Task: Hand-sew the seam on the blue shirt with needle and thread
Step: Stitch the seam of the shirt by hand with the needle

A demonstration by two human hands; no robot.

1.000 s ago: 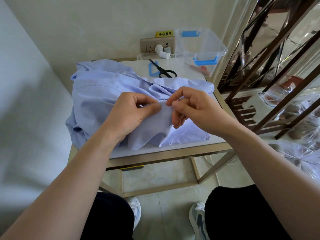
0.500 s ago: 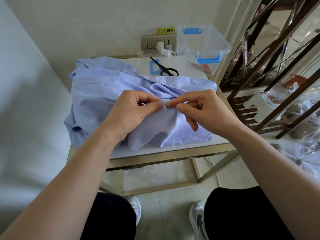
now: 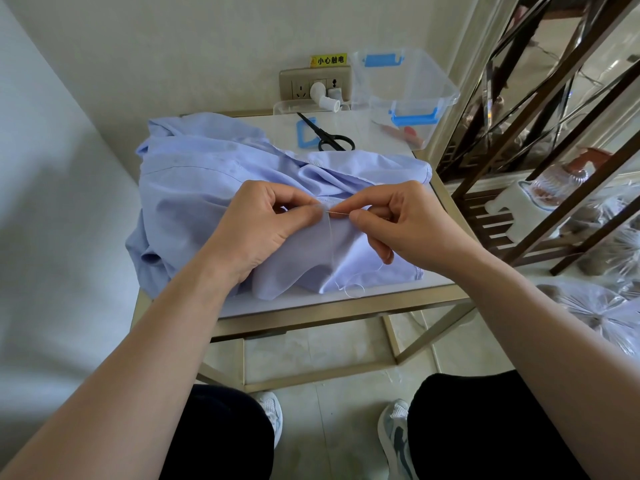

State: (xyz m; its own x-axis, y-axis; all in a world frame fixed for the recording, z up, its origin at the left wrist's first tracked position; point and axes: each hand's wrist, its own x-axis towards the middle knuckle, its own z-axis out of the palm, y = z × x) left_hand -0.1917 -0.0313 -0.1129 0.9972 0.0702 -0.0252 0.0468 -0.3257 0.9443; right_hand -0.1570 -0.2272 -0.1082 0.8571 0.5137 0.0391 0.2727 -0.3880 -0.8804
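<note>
The light blue shirt (image 3: 194,188) lies bunched on a small white-topped table (image 3: 349,299). My left hand (image 3: 263,226) pinches a fold of its fabric at the seam between thumb and forefinger. Just to the right, my right hand (image 3: 405,223) pinches a thin needle (image 3: 337,212), which lies level and points left at the pinched fold. A pale thread (image 3: 332,251) hangs down from the needle over the shirt and curls in a loop at the table's front edge.
Black scissors (image 3: 329,135) and a blue frame piece (image 3: 306,133) lie behind the shirt. A clear plastic box (image 3: 408,88) with blue clips stands at the back right, below a wall socket (image 3: 315,86). A dark metal rack (image 3: 540,140) stands to the right.
My right hand has drawn away to the right from my left hand, and the needle now shows between them. The left hand keeps its pinch on the fold.
</note>
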